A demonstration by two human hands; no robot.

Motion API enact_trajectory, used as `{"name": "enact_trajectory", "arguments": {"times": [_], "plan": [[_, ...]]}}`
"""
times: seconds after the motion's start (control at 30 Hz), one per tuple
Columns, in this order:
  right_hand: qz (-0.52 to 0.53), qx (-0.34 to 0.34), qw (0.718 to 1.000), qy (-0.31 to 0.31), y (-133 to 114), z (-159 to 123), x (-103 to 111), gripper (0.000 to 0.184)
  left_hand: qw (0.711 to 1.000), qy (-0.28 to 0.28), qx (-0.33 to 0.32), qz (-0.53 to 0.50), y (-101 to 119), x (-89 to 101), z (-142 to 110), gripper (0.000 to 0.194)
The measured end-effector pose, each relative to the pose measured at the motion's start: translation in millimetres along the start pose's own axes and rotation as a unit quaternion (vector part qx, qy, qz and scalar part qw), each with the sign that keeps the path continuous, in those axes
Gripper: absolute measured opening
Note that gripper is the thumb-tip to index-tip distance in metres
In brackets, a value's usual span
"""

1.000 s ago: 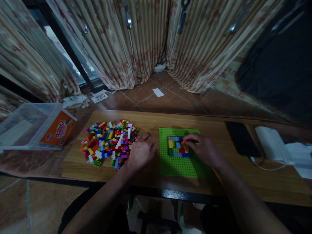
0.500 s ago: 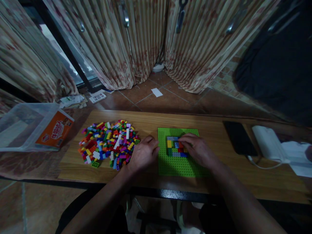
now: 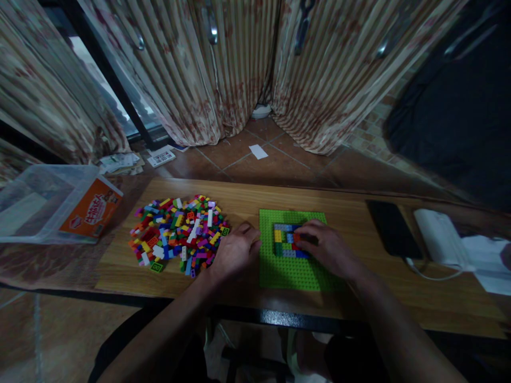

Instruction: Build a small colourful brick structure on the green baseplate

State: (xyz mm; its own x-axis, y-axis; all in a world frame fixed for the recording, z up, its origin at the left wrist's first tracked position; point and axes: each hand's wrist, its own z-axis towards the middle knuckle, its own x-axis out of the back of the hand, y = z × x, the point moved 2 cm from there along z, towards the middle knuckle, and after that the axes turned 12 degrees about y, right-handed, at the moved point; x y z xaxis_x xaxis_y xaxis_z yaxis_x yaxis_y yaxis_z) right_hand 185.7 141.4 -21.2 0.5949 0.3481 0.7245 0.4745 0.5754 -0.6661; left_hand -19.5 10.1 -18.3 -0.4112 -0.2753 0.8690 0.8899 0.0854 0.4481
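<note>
Only a small patch of bricks [image 3: 288,242] assembled near the far edge of the green baseplate [image 3: 293,271], right hand [image 3: 325,250] curled over it pressing down, left hand [image 3: 235,251] loosely bent bracing beside it, most of the loose brick pile [image 3: 179,234] unused.

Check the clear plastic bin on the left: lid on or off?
Off. The bin is open on top, no lid over it; you see straight into it, and an orange label shows on its side.
</note>
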Motion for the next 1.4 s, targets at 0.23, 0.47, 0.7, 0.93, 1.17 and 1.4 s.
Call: {"name": "enact_trajectory", "arguments": {"times": [0.23,0.47,0.7,0.93,1.17,1.4], "plan": [[0.039,-0.086,0.993,0.069,14,0,-7,0.018,1.0,-0.003,0.006,0.005,-1,0.3,1,0.016],[0.059,-0.111,0.988,0.093,15,-2,-10,0.016,1.0,0.003,-0.001,0.003,-4,0.1,1,0.016],[0.091,-0.104,0.985,0.105,19,-4,-13,0.017,1.0,0.007,-0.005,0.007,-5,-2.5,2,0.015],[0.024,-0.041,0.995,0.091,17,-4,-7,0.022,1.0,-0.005,0.003,0.015,-2,-1.3,3,0.016],[-0.067,0.047,0.994,0.072,1,-1,0,0.022,1.0,-0.01,-0.004,0.005,1,-1.8,3,0.018],[-0.072,0.062,0.995,0.043,-2,0,2,0.013,1.0,-0.011,-0.009,0.003,2,-4.1,4,0.018]]}}
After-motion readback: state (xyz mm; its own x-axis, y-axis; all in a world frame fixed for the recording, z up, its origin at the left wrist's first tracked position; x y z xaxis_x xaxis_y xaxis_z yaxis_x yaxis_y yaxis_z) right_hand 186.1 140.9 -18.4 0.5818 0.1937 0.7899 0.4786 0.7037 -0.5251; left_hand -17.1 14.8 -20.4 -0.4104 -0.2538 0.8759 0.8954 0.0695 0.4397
